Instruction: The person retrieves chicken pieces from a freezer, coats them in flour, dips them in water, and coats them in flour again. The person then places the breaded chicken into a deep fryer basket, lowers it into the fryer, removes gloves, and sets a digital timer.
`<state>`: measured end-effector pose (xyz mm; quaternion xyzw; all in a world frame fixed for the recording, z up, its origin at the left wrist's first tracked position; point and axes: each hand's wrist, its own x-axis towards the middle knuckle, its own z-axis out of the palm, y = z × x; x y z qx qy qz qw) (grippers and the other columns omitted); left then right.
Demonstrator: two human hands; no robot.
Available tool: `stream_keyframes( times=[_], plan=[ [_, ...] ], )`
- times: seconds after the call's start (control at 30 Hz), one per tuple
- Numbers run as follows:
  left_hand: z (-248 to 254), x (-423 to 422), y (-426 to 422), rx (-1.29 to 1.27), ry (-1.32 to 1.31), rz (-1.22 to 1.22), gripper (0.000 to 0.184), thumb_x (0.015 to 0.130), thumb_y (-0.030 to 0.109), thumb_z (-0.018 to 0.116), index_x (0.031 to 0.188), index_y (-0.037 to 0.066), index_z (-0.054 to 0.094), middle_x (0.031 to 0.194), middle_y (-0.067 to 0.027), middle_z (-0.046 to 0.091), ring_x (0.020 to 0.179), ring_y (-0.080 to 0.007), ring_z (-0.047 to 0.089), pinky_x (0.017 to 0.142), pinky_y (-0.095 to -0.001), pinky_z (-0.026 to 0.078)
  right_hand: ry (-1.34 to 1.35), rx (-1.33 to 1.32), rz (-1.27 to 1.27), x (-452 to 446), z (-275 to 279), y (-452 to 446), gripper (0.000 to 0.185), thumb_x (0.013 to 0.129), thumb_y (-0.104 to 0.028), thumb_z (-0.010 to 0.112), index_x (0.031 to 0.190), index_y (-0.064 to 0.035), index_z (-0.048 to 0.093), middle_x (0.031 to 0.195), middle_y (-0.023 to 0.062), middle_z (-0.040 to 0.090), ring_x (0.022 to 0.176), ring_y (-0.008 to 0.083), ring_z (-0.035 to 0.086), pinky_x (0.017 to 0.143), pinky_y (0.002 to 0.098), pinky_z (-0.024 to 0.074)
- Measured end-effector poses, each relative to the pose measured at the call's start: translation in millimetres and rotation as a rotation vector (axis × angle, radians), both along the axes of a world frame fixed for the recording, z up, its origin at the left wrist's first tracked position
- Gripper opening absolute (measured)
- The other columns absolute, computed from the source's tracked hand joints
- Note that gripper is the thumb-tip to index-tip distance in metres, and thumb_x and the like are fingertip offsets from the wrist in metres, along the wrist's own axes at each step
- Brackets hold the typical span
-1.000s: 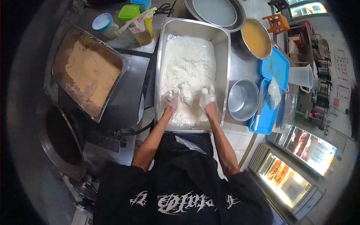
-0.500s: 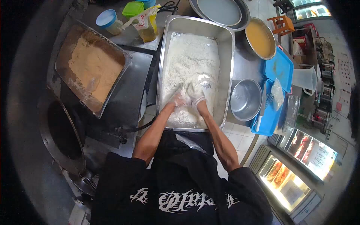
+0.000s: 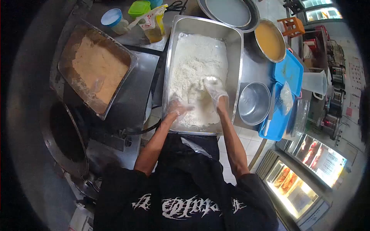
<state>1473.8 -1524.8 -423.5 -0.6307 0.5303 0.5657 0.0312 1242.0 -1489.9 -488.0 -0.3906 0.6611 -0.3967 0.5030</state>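
White powder lies in the deep steel pan. Our left hand and right hand, clear-gloved, touch it; fingers blurred or powder-hidden, we cannot tell either grip. Upper basin: cut off.

- A big dark pan on the left
- A tub with a green lid, near a jar with a blue lid
- A knife on a blue tray
- A clear jug
- An orange stool
- A bright glass case with brown food, maybe meat, but it's blurry
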Motion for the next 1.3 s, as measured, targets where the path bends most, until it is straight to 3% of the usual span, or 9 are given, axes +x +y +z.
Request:
stream_keyframes(
  times=[0.13, 0.33, 0.4, 0.43, 0.57, 0.63, 0.8, 1.1, 1.3],
  plan=[
    [-20.8, -28.6, 9.9, -0.231, -0.154, -0.086, 0.139, 0.039, 0.067, 0.075, 0.134, -0.012, 0.012, 0.139, -0.0276, 0.025, 0.132, -0.0370, 0.018, 0.110, -0.0367, 0.014, 0.976, -0.018, 0.567, 36.5, 34.3, -47.9, 0.037, 0.087, -0.028, 0.048, 0.104, 0.0032, 0.056, 0.090, 0.0219, 0.061, 0.087, 0.0324, 0.058, 0.081, 0.0363, 0.0436],
    [-82.5, -47.3, -4.5, -0.356, -0.014, -0.268, 0.097, 0.062, 0.047, 0.064, 0.135, -0.003, 0.024, 0.139, -0.0214, 0.028, 0.129, -0.0326, 0.025, 0.109, -0.0407, 0.016, 0.823, -0.194, 0.344, 82.2, 4.0, -50.6, 0.042, 0.083, -0.031, 0.053, 0.112, 0.0004, 0.051, 0.104, 0.0209, 0.057, 0.098, 0.0305, 0.055, 0.088, 0.0350, 0.0410],
    [-97.9, -43.0, -12.6, -0.397, 0.075, -0.576, 0.082, 0.069, 0.042, 0.059, 0.134, 0.001, 0.031, 0.136, -0.0184, 0.035, 0.126, -0.0330, 0.030, 0.108, -0.0399, 0.019, 0.270, 0.312, 0.350, 82.0, 48.0, -56.6, 0.050, 0.086, -0.032, 0.053, 0.123, -0.0002, 0.044, 0.113, 0.0186, 0.055, 0.105, 0.0258, 0.052, 0.093, 0.0323, 0.0391],
    [-79.5, -43.6, -14.6, -0.414, 0.020, -0.632, 0.075, 0.072, 0.040, 0.059, 0.134, 0.006, 0.034, 0.135, -0.0166, 0.037, 0.127, -0.0334, 0.029, 0.108, -0.0402, 0.018, 0.062, -0.133, 0.013, 85.9, 46.7, -33.1, 0.047, 0.082, -0.022, 0.058, 0.122, 0.0001, 0.045, 0.111, 0.0140, 0.057, 0.096, 0.0237, 0.057, 0.087, 0.0296, 0.0432],
    [-1.9, -49.2, -21.6, -0.176, 0.161, -0.376, 0.088, 0.061, 0.036, 0.075, 0.132, 0.004, 0.034, 0.131, -0.0168, 0.041, 0.123, -0.0294, 0.037, 0.106, -0.0377, 0.026, -0.192, 0.114, 0.008, 50.9, 31.6, -11.1, 0.053, 0.084, -0.020, 0.056, 0.128, 0.0005, 0.036, 0.115, 0.0096, 0.052, 0.100, 0.0221, 0.053, 0.085, 0.0300, 0.0427],
    [-79.8, -43.0, -3.6, -0.107, 0.398, -0.253, 0.092, 0.058, 0.035, 0.077, 0.132, 0.002, 0.033, 0.128, -0.0169, 0.043, 0.122, -0.0290, 0.039, 0.104, -0.0373, 0.030, 0.264, -0.145, 0.084, 30.3, 28.9, 0.7, 0.049, 0.084, -0.020, 0.057, 0.125, 0.0008, 0.040, 0.112, 0.0121, 0.054, 0.099, 0.0222, 0.054, 0.083, 0.0314, 0.0438],
    [-50.9, -37.7, -28.3, -0.334, 0.320, -0.395, 0.106, 0.059, 0.044, 0.074, 0.138, 0.001, 0.018, 0.140, -0.0205, 0.025, 0.130, -0.0333, 0.026, 0.108, -0.0376, 0.024, 0.356, -0.054, 0.333, 13.1, 65.4, -3.6, 0.041, 0.071, -0.009, 0.066, 0.109, 0.0014, 0.052, 0.099, 0.0146, 0.062, 0.086, 0.0249, 0.061, 0.073, 0.0337, 0.0483],
    [-118.4, -78.0, -57.0, -0.946, 0.217, -0.627, 0.026, 0.073, 0.018, 0.057, 0.090, -0.001, 0.062, 0.088, -0.0217, 0.062, 0.081, -0.0333, 0.062, 0.074, -0.0401, 0.049, 1.070, -0.247, 0.586, 7.6, 63.4, 19.9, 0.034, 0.075, -0.021, 0.060, 0.105, -0.0056, 0.056, 0.097, 0.0182, 0.059, 0.084, 0.0337, 0.058, 0.073, 0.0423, 0.0468],
    [-43.5, -117.2, -99.0, -0.496, 0.087, -0.819, 0.026, 0.082, 0.013, 0.047, 0.101, 0.000, 0.059, 0.108, -0.0213, 0.057, 0.100, -0.0295, 0.055, 0.084, -0.0364, 0.044, 1.083, -0.257, 0.589, 3.5, 71.7, 46.4, 0.034, 0.071, -0.021, 0.062, 0.102, -0.0068, 0.059, 0.090, 0.0173, 0.061, 0.079, 0.0313, 0.060, 0.071, 0.0425, 0.0475]
  ],
)
